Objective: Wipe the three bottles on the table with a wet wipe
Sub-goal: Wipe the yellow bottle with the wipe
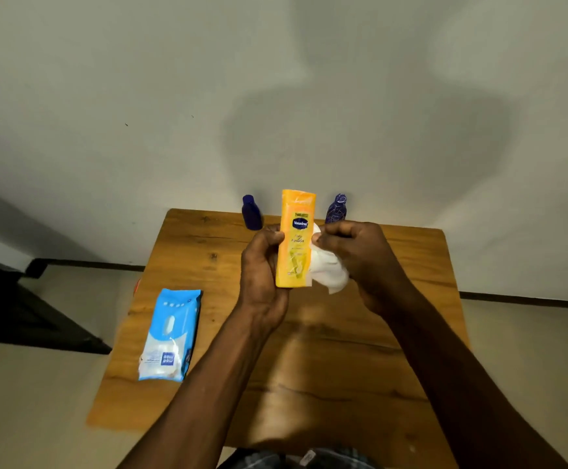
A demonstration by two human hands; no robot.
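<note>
Closest to me is the brown wooden bench. On its left side lies a flat blue and white pack of wet wipes. Above the bench, my left hand grips the tall yellow plastic lotion bottle and holds it upright, off the bench. My right hand is curled around a crumpled white wet wipe, which touches the bottle's right side. At the far edge stand a small dark blue bottle on the left and a purple patterned bottle on the right, near the pale wall.
</note>
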